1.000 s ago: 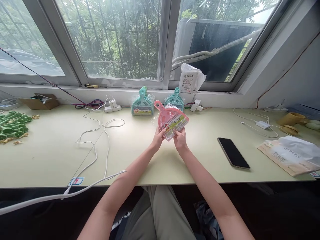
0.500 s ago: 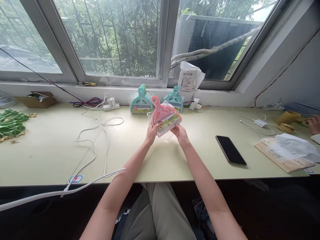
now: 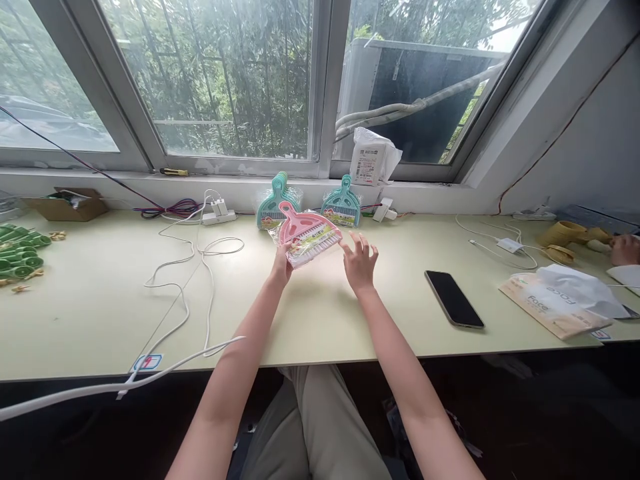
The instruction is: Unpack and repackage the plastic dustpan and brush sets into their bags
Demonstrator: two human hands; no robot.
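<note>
A pink toy-sized dustpan and brush set (image 3: 309, 235) in clear wrap is held above the desk, tilted, its handle pointing up and left. My left hand (image 3: 282, 265) grips its lower left corner. Just off its right corner, my right hand (image 3: 361, 264) has its fingers spread and holds nothing; whether a fingertip touches the wrap I cannot tell. Behind stand several wrapped teal dustpan sets (image 3: 276, 200) at the left, partly hidden by the pink one. Another teal dustpan set (image 3: 343, 205) leans by the wall at the right.
A black phone (image 3: 454, 299) and a tissue pack (image 3: 560, 300) lie to the right. White cables (image 3: 210, 280) run across the left side, near green plastic parts (image 3: 23, 253). A co-worker's hand (image 3: 625, 251) is at the far right by yellow parts (image 3: 563, 235).
My right hand has let go of the pink dustpan set and moved slightly right, fingers spreading. The set, in my left hand, has shifted left and leans back more.
</note>
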